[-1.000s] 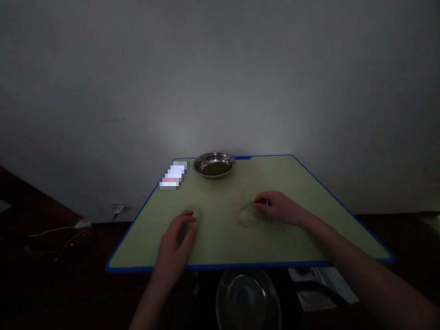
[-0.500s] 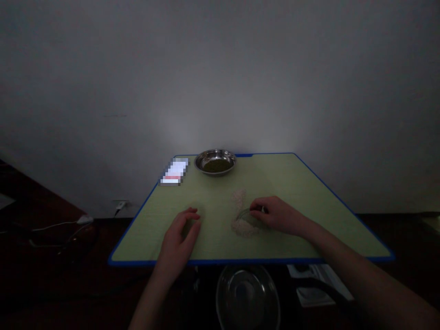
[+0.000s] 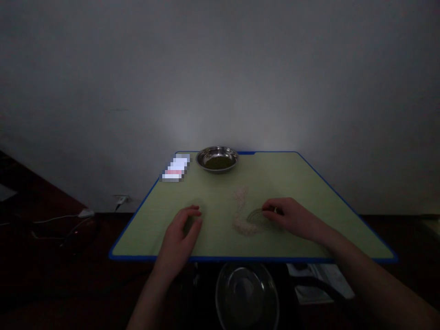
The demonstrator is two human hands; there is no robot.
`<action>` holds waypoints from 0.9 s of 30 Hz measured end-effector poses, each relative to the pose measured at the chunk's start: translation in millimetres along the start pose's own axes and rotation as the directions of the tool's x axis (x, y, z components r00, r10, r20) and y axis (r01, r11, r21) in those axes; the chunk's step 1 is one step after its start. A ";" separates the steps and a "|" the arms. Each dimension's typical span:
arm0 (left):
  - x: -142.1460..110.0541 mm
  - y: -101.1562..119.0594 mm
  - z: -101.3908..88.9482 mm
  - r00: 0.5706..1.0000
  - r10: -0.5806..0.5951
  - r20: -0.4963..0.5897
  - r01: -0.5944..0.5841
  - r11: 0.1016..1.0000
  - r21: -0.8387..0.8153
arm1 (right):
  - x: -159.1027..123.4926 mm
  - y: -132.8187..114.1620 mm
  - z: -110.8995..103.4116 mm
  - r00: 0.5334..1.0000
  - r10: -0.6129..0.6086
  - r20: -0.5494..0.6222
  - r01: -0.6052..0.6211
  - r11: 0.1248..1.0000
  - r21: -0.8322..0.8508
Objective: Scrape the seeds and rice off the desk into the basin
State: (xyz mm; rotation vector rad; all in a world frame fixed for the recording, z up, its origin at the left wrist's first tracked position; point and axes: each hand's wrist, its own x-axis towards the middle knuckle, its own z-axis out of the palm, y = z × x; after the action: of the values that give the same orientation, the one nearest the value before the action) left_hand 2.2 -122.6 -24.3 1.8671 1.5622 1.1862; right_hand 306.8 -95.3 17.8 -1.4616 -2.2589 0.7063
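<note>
The room is dim. A green table [image 3: 302, 183] with a blue edge carries a pale heap of grains [image 3: 243, 224] and a thinner patch [image 3: 240, 194] behind it. My right hand [image 3: 290, 217] rests just right of the heap, fingers curled and pinched on a small clear round dish [image 3: 258, 216] lying against the grains. My left hand [image 3: 180, 236] lies on the table near its front edge, fingers loosely bent and apart, holding nothing.
A steel bowl [image 3: 217, 159] with dark green contents stands at the table's far edge, a blurred flat item [image 3: 175, 168] to its left. Below the front edge sit a glass bowl [image 3: 245, 293] and a white object [image 3: 325, 282]. Cables [image 3: 62, 220] lie on the floor at left.
My right hand first slid the clear dish left into the heap, then drew back to the right. The grains are gathered closer to me. My left hand barely shifted.
</note>
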 end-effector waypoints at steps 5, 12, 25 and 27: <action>-0.4 1.4 -0.2 1.000 -0.005 0.001 0.005 1.000 -0.008 | -4.6 -13.9 0.9 0.999 -0.011 -0.039 0.010 1.000 -0.009; 0.2 3.5 -1.1 1.000 0.004 0.005 -0.004 1.000 -0.005 | 0.1 -35.9 18.4 0.992 -0.122 0.013 0.122 0.992 0.021; 0.7 2.9 -3.2 0.999 -0.036 -0.004 0.036 0.999 -0.040 | 41.8 -14.4 7.2 0.997 -0.060 -0.046 0.053 0.990 -0.133; 0.5 3.4 -3.1 0.999 -0.035 -0.006 0.035 0.998 -0.046 | 50.2 -8.7 2.9 0.996 -0.055 -0.073 0.043 0.988 -0.149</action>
State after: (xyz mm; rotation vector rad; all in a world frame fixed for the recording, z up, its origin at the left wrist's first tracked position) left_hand 1.6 -123.7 -19.9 1.8016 1.5514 1.2040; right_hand 278.6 -52.9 21.9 -1.4665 -2.3219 0.4688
